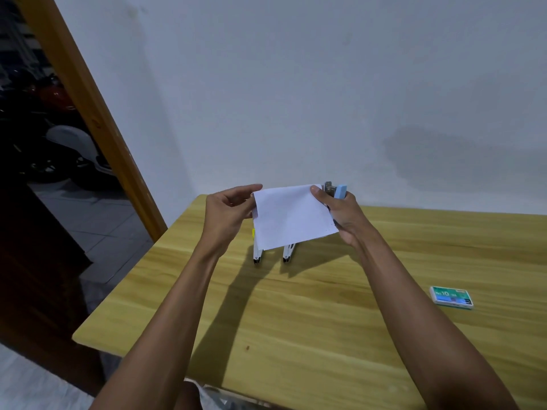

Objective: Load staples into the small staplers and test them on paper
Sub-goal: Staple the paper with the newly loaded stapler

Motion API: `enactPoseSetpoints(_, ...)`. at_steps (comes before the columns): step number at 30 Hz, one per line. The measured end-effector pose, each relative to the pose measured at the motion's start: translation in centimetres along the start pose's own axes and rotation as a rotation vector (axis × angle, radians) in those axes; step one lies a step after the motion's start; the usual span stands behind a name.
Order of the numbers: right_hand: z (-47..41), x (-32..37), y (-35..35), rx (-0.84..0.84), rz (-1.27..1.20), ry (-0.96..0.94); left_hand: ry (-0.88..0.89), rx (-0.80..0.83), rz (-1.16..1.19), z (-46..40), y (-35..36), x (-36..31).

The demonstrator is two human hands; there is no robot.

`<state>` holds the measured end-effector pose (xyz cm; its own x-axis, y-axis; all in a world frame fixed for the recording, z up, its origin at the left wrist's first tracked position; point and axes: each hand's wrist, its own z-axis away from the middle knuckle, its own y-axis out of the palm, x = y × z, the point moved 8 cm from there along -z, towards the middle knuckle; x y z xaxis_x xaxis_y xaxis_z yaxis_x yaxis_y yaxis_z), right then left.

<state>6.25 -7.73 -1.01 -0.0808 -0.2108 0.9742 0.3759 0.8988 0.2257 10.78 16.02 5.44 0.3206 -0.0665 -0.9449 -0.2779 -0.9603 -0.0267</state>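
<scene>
A: Where is the paper [291,216] right now, and how have you got hold of it?

B: You hold it up in the air above the table [325,306], near the far edge at twelve o'clock from you. Your left hand [229,213] pinches its left edge, fingers closed together on the sheet. Your right hand [337,210] has the thumb pressed on the top right corner.

A: And the stapler?

B: The blue stapler [337,191] sits in that same right hand, fingers wrapped around it, its metal nose poking up at the paper's one o'clock corner. Holding both in one hand likely keeps the corner lined up with the stapler's mouth. Whether the paper is already between its arms, I cannot tell.

A: Why lift the sheet off the table?

B: Probably so you can squeeze the stapler freely and see the result. A faint dotted line runs along the right edge, perhaps staples already driven.

A: What else is about?

B: Two more staplers [285,254] lie opened on the table under the paper, partly hidden by it. The staple box [451,296] rests well apart at four o'clock, within reach for refills.
</scene>
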Motion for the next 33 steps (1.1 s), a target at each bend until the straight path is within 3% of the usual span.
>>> enactPoseSetpoints(6, 0.1, 0.4, 0.2, -0.035, 0.026, -0.049, 0.022, -0.019, 0.013, -0.1, -0.1, 0.0)
enactPoseSetpoints(11, 0.3, 1.1, 0.2, -0.073, 0.033, -0.126, -0.166, -0.078, 0.104, 0.2, 0.2, 1.8)
enactPoseSetpoints(13, 0.2, 1.2, -0.1, -0.104, 0.058, -0.140, -0.332, -0.069, 0.317, 0.3, 0.6, 2.9)
enactPoseSetpoints(15, 0.2, 1.2, -0.4, -0.118, 0.082, -0.159, -0.405, -0.032, 0.344, 0.5, 0.9, 3.5)
enactPoseSetpoints(18, 0.5, 1.4, 0.0, -0.108, 0.115, -0.179, -0.251, -0.037, 0.023, 0.8, 0.7, 3.0)
enactPoseSetpoints(21, 0.7, 1.7, 0.5, -0.078, 0.105, -0.203, -0.245, -0.142, 0.102, 0.9, 0.2, 3.1)
enactPoseSetpoints(24, 0.7, 2.0, 0.8, -0.070, 0.128, -0.218, -0.338, -0.143, 0.214, 1.1, 0.4, 3.8)
enactPoseSetpoints(28, 0.7, 2.2, 0.7, -0.095, 0.160, -0.239, -0.315, -0.015, 0.169, 1.7, 1.3, 4.0)
enactPoseSetpoints(33, 0.4, 2.2, -0.2, -0.147, 0.170, -0.245, 0.002, 0.143, -0.050, 2.0, 2.0, 2.0)
